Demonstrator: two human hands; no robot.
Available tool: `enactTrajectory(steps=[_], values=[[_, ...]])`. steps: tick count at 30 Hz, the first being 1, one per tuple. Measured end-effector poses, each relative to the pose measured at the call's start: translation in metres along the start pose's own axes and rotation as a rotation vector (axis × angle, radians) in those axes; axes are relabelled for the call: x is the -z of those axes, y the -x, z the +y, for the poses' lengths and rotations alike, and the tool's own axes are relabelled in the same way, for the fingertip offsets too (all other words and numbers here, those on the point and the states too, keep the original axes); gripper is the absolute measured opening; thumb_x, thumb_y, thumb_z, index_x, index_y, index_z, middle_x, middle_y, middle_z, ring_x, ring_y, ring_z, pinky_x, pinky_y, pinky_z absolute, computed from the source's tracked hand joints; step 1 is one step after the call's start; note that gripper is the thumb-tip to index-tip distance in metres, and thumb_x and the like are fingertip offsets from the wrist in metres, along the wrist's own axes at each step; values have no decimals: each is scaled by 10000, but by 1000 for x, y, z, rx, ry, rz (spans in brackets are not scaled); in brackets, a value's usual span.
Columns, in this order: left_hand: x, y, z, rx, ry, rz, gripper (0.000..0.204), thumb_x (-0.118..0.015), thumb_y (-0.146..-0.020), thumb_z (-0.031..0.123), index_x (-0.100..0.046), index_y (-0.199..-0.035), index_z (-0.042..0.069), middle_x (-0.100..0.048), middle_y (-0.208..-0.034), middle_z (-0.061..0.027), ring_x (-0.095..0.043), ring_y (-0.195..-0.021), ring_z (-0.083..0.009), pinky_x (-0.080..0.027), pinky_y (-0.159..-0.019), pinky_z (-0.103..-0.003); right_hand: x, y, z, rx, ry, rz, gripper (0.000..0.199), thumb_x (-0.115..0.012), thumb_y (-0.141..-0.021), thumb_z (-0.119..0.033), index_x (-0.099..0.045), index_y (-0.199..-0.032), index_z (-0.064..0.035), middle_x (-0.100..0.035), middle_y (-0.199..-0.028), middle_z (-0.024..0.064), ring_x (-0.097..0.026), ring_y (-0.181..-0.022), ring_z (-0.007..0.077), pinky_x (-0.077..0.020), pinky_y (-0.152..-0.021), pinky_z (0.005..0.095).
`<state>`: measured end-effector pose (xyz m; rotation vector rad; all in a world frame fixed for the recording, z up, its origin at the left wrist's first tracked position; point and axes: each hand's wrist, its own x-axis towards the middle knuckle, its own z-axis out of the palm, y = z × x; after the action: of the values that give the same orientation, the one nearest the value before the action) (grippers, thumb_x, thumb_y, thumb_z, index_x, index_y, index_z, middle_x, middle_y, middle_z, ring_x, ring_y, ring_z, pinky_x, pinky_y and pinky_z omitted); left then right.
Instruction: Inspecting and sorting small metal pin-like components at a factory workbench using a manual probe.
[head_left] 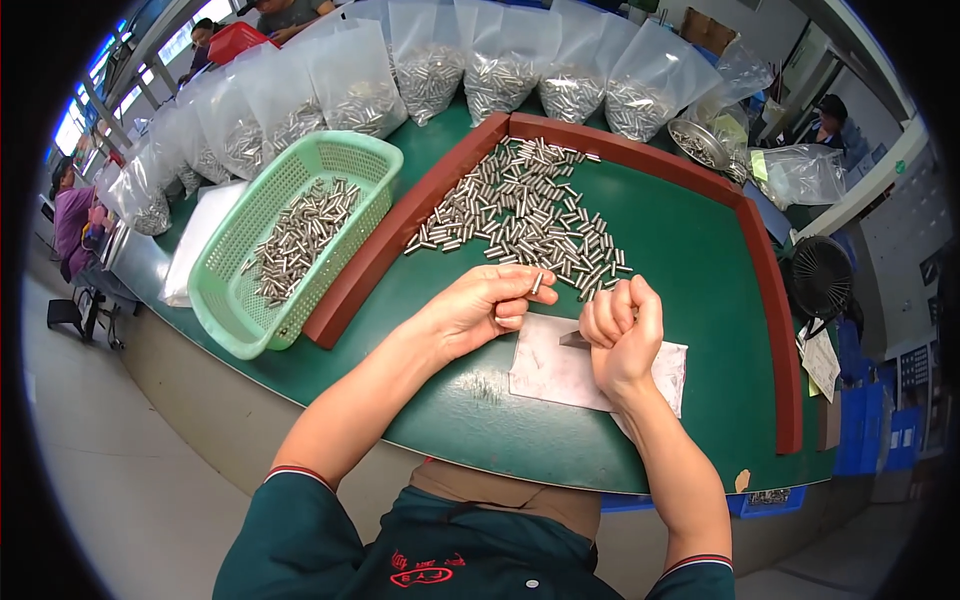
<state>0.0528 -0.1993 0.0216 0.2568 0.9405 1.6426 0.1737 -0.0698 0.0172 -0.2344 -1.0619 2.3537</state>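
My left hand point(478, 308) pinches one small metal pin point(538, 283) between thumb and fingers, just above the near edge of a loose pile of metal pins point(530, 205). Beside it, my right hand point(625, 335) is closed in a fist around a flat grey blade-like tool point(574, 341), whose tip sticks out on the left. The rest of that tool is hidden by the fingers. Under the right hand a whitish, smudged cloth or paper sheet point(540, 365) lies on the green tabletop point(480, 420).
Dark red wooden rails point(650, 160) frame the work area. Left of them stands a pale green basket point(225, 325) partly filled with pins. Several clear bags of pins point(430, 80) line the back. A black fan point(820, 277) stands at the right. Other people are in the background.
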Motion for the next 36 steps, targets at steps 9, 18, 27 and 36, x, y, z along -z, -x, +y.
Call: enactTrajectory(steps=[9, 18, 27, 36], values=[[-4, 17, 24, -703, -536, 416, 227, -430, -922, 252, -533, -864, 58, -364, -616, 51, -294, -521, -28, -240, -458, -183, 0, 1, 0, 6, 23, -19, 393, -318, -890, -218, -249, -518, -110, -223, -417, -10, -147, -382, 79, -146, -361, 244], [55, 76, 89, -1064, -1630, 1510, 158, -454, -868, 123, -563, -924, 22, -540, -942, -147, -534, -868, -286, -402, -750, -427, -1, 1, -1, 8, 28, -22, 397, -316, -889, -217, -246, -512, -113, -223, -416, -11, -149, -380, 81, -156, -363, 242], [12, 22, 33, -1059, -1723, 707, 113, -681, -639, 99, -585, -689, 69, -536, -714, -73, -495, -764, -261, -357, -662, -385, 1, 2, -2, 9, 36, -5, 408, -309, -893, -220, -243, -505, -114, -221, -416, -11, -154, -378, 81, -159, -363, 241], [8, -3, -14, -911, -1825, 511, 171, -692, -637, 79, -549, -728, 52, -504, -746, -61, -464, -772, -239, -335, -700, -351, 0, 2, -2, 6, 30, -12, 409, -313, -897, -227, -247, -511, -111, -233, -415, -3, -155, -382, 81, -156, -361, 242]])
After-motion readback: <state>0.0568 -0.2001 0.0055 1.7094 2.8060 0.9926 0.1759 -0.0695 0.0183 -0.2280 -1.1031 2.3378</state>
